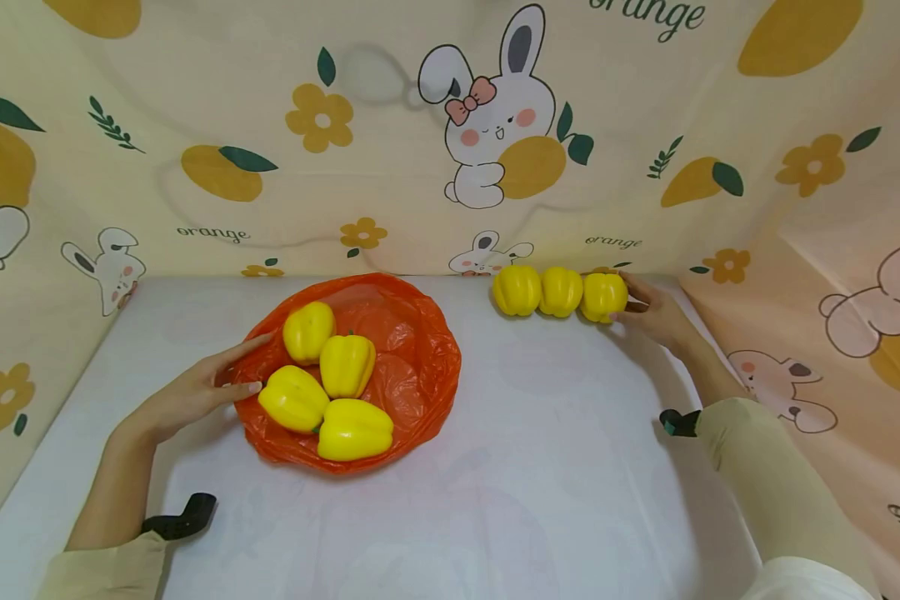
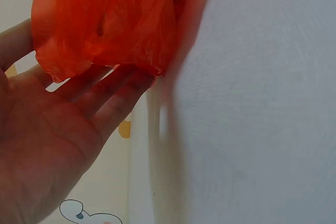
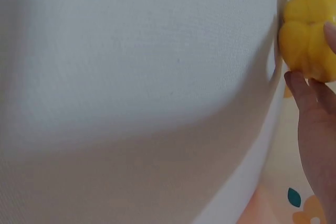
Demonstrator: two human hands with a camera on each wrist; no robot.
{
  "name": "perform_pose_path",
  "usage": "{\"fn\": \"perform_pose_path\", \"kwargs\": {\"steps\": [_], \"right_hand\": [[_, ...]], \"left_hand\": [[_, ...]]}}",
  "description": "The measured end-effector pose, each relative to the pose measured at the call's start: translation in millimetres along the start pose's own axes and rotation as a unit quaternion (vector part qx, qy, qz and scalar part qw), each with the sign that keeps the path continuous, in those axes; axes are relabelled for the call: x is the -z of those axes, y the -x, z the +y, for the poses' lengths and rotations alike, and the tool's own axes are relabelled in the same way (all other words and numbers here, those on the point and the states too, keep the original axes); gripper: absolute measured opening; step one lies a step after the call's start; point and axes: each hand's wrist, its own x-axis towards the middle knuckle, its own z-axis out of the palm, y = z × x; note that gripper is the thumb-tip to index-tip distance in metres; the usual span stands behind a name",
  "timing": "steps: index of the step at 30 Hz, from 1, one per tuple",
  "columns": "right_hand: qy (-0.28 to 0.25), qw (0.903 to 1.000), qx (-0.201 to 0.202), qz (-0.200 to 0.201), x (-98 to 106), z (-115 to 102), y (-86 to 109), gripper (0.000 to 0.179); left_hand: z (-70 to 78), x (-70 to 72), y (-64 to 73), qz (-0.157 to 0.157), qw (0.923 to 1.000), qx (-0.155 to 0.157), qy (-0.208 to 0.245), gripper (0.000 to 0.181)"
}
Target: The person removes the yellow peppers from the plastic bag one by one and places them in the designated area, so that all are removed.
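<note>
A crinkled red plastic bag (image 1: pixel 420 358) lies spread on the table with its mouth facing up. Several yellow bell peppers (image 1: pixel 347 367) are gathered in its left and front part. My left hand (image 1: pixel 187 392) touches the bag's left side with extended fingers, the thumb near the closest pepper. In the left wrist view those fingers (image 2: pixel 113 98) lie along the red film. At the back right, three more yellow peppers (image 1: pixel 561 292) stand in a tight row. My right hand (image 1: pixel 648 312) holds the rightmost pepper (image 1: pixel 603 297) between thumb and fingers, from its right side.
The white tabletop (image 1: pixel 540 467) carries the bag and the row. A patterned cloth (image 1: pixel 390 183) with rabbits and oranges rises behind the table and at both sides. Black wrist mounts (image 1: pixel 183 517) stick out from both sleeves.
</note>
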Motion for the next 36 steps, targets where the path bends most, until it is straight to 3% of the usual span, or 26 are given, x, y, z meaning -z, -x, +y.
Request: {"fn": "perform_pose_path", "kwargs": {"steps": [9, 14, 17, 21, 26, 30, 36], "right_hand": [[-0.023, 0.9990, -0.038, 0.009, -1, -14, 10.0, 0.089], [-0.046, 0.9980, -0.039, 0.018, -3, -26, 15.8, 0.088], [-0.027, 0.9988, -0.033, 0.026, -3, -20, 13.4, 0.089], [0.014, 0.9976, -0.005, 0.067, -3, -11, 10.0, 0.088], [0.026, 0.9906, 0.055, 0.123, -11, -26, 13.1, 0.082], [0.027, 0.9869, 0.099, 0.125, -23, -49, 15.1, 0.078], [0.009, 0.9855, 0.139, 0.097, -41, -93, 28.7, 0.074]], "left_hand": [[3.0, -0.5, -4.1, -0.006, 1.0000, 0.001, -0.002, 0.075], [3.7, -1.4, -4.8, -0.009, 0.9999, 0.008, -0.003, 0.076], [3.7, -1.2, -4.9, -0.009, 0.9999, 0.007, -0.007, 0.076], [3.1, -0.6, -5.4, -0.007, 0.9999, 0.005, -0.013, 0.075], [2.6, -0.7, -3.8, -0.006, 0.9998, 0.004, -0.017, 0.075], [2.3, -0.4, 0.5, -0.003, 0.9998, 0.007, -0.020, 0.075], [3.9, -0.6, 4.6, 0.000, 0.9998, 0.004, -0.019, 0.075]]}}
